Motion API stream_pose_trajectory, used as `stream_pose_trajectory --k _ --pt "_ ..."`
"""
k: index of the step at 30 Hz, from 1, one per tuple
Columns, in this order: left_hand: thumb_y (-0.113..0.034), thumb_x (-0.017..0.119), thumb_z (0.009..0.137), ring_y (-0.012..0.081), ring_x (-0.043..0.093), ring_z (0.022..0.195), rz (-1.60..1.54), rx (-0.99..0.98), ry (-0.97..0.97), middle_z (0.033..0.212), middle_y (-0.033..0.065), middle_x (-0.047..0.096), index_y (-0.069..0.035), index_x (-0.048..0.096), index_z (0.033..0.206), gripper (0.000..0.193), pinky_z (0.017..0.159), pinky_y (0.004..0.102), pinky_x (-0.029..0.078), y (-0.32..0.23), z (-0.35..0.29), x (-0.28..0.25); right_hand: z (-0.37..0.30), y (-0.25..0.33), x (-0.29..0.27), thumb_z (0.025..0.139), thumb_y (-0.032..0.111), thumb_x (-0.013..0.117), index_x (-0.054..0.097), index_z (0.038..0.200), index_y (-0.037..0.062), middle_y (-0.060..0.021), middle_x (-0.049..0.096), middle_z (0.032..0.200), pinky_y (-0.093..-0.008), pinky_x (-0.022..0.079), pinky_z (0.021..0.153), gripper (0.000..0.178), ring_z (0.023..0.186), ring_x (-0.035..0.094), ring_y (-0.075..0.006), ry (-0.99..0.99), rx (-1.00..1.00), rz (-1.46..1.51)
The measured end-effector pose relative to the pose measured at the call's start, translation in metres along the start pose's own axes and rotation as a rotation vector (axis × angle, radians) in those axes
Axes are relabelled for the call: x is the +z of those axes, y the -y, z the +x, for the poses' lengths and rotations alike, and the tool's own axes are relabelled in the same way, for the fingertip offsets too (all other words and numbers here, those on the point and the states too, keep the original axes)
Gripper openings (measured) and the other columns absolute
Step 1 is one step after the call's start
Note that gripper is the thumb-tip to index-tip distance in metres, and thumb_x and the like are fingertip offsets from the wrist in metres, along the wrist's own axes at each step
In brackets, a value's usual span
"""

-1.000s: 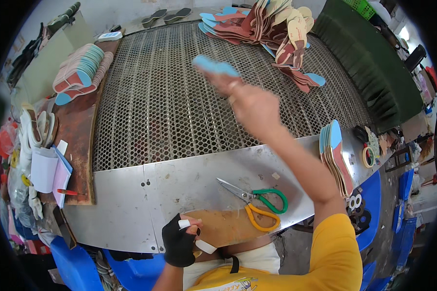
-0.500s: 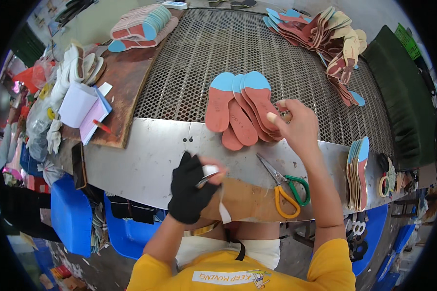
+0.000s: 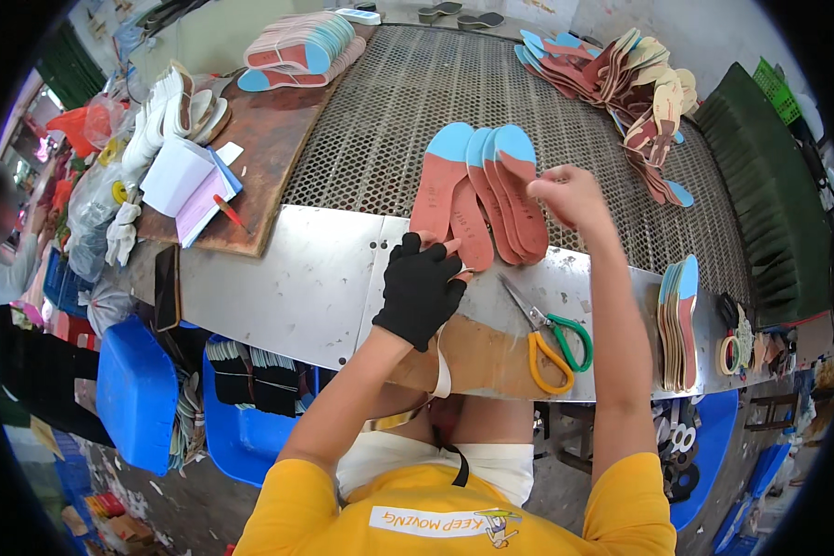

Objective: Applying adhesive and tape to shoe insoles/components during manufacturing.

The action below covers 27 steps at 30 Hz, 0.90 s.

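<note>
A fan of several reddish-brown insoles with light blue heels point(image 3: 480, 190) lies where the metal mesh meets the steel table edge. My left hand point(image 3: 421, 287), in a black glove, rests on the near end of the insoles and pinches the tip of one. My right hand point(image 3: 567, 196), bare, presses with curled fingers on the right side of the fan. A pair of scissors with green and yellow handles point(image 3: 549, 335) lies on the steel plate just right of my left hand.
A heap of insoles point(image 3: 621, 74) sits at the far right of the mesh, another stack point(image 3: 298, 48) at the far left on a wooden board point(image 3: 259, 157). A small upright stack point(image 3: 678, 320) stands at the right edge. Papers point(image 3: 187, 181), tape rolls point(image 3: 734, 352), blue bins point(image 3: 139, 389) below.
My right hand brought the insoles from the far pile down to the near edge. My gloved left hand rose from my lap onto the insoles' near end.
</note>
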<state>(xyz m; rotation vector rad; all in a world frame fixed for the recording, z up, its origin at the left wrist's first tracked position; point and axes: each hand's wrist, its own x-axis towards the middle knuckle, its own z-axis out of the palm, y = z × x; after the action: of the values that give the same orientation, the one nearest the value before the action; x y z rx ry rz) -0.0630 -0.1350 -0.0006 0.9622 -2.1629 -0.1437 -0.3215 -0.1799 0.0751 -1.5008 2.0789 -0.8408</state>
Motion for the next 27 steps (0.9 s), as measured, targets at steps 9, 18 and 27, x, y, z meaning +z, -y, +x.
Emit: stream_pose_trajectory --k 9,18,27 --pt "-0.014 0.061 0.085 0.017 0.06 0.085 -1.053 -0.619 0.213 0.089 0.0061 0.068 -0.002 0.067 0.088 0.014 0.072 0.0295 0.049 -0.058 -0.036 -0.063 -0.104 0.039 -0.046 0.074 0.013 0.068 0.061 0.103 -0.0002 -0.0041 0.062 0.091 -0.0219 0.046 0.061 0.033 0.074 0.058 -0.0074 0.025 -0.478 0.557" --pt "-0.004 0.054 0.09 0.0111 0.054 0.08 -1.428 -0.659 0.21 0.091 0.0054 0.059 -0.002 0.025 0.145 0.063 0.073 0.0265 0.046 -0.095 -0.096 -0.077 -0.222 -0.022 0.064 0.069 0.012 0.071 0.063 0.097 0.0013 -0.0139 0.06 0.115 -0.0374 0.042 0.096 0.031 0.112 0.055 -0.0271 0.069 -0.608 0.182" --pt "-0.019 0.072 0.081 0.0132 0.064 0.077 -0.873 -0.347 0.347 0.086 0.0054 0.067 -0.01 0.057 0.123 0.045 0.07 0.0269 0.05 -0.11 -0.142 -0.04 -0.278 -0.026 -0.034 0.093 0.011 0.052 0.053 0.113 0.0048 -0.0045 0.058 0.102 -0.0273 0.046 0.072 0.022 0.084 0.056 -0.0131 0.07 -0.163 1.584"
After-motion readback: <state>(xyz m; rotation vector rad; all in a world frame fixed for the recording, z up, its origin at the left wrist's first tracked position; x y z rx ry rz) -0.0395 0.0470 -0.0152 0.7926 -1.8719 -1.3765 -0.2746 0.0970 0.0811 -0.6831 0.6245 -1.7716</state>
